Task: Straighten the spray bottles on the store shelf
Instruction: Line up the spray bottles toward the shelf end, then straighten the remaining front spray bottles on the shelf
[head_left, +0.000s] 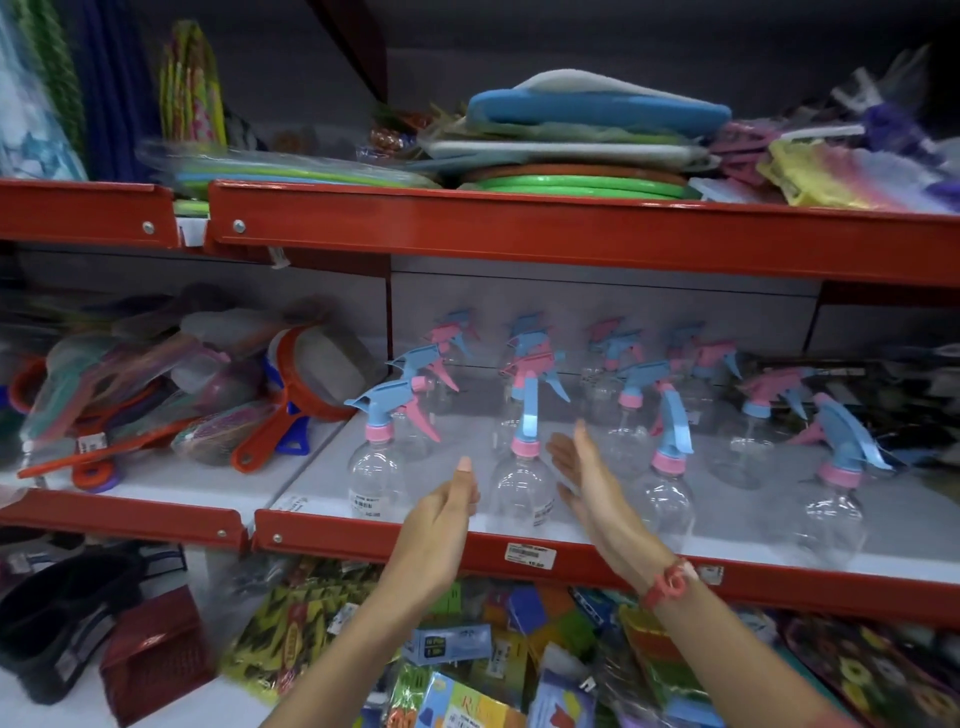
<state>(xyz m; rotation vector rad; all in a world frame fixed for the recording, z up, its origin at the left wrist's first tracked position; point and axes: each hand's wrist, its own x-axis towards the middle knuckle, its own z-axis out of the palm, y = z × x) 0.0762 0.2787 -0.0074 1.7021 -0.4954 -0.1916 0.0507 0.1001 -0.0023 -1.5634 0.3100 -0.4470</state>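
Several clear spray bottles with blue and pink trigger heads stand in rows on the middle shelf. A front bottle with its nozzle facing me sits between my two hands. My left hand is just left of it, fingers straight and together, empty. My right hand is on its right, palm toward the bottle, fingers apart, not gripping it. Another front bottle stands to the left with its nozzle pointing left. Two more front bottles stand to the right, heads turned different ways.
Red shelf rail with a price tag runs under my hands. Orange-handled strainers and packets pile on the left shelf section. Flat mats stack on the shelf above; bagged goods and a red basket lie below.
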